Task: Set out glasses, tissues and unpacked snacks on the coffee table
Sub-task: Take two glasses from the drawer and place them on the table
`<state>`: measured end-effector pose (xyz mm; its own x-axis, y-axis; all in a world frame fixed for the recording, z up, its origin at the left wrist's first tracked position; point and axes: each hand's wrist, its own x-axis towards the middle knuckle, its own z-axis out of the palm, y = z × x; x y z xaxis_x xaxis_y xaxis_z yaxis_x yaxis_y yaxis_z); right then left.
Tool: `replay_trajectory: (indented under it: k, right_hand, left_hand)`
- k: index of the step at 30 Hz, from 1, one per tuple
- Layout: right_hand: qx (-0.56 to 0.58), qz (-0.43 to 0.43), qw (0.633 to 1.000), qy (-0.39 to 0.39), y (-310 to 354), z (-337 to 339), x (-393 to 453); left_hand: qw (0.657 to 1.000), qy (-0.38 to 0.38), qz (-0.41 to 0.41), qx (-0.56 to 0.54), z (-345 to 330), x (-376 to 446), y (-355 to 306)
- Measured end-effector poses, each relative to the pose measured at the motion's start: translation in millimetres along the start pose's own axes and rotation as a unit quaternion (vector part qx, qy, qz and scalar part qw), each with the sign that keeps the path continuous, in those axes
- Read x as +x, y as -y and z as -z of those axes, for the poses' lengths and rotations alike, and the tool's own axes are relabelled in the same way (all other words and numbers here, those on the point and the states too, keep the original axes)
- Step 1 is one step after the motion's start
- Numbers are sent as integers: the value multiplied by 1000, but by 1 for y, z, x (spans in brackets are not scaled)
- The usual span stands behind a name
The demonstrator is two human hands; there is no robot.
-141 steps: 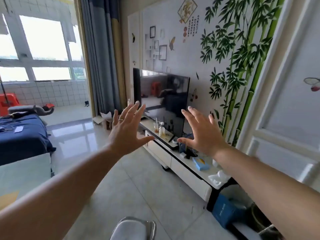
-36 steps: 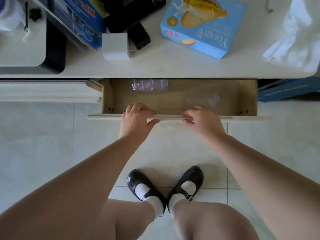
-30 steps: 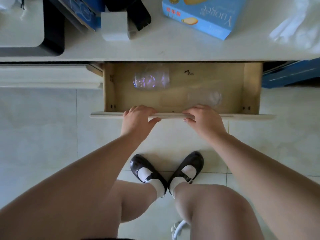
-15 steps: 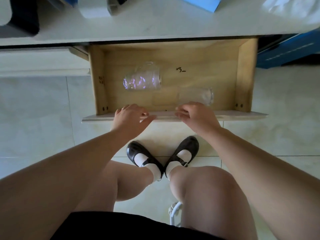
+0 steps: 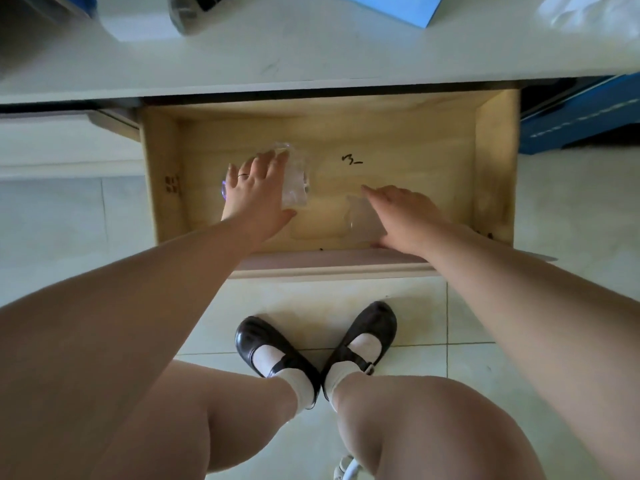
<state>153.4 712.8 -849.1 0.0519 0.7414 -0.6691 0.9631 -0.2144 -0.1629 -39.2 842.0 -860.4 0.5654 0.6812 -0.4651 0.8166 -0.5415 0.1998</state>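
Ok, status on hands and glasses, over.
Left hand lies on left glass; right hand on right glass. Both glasses in open drawer. Nothing blocking.

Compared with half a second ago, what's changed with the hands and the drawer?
Both hands left the drawer's front edge and reached inside. The left hand now lies over the left glass; the right hand covers the right glass. Whether either grips yet is unclear. Both glasses lie on their sides where they were; the drawer stays open.

We see two glasses lying in the open drawer point(image 5: 495, 161): one glass point(image 5: 294, 183) left under our left hand point(image 5: 258, 188), the other glass point(image 5: 360, 220) right, nearer the front, beside our right hand point(image 5: 405, 220).
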Motion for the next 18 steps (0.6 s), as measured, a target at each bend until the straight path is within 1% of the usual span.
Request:
replay_trajectory:
  k: [5, 7, 12, 15, 18]
  right_hand:
    - [-14, 30, 999, -29, -4, -6, 3]
    - [11, 36, 998, -52, -8, -7, -3]
    - [163, 21, 979, -124, -3, 13, -39]
    - [228, 7, 960, -161, 14, 41, -70]
    - [272, 8, 946, -176, 40, 77, -105]
  left_hand:
    - [999, -19, -3, 49, -1, 9, 2]
    - [999, -29, -6, 37, 1, 3, 3]
    - [991, -78, 18, -109, 24, -37, -2]
    - [975, -116, 48, -184, 51, -72, -8]
    - [953, -148, 82, -251, 86, -115, -12]
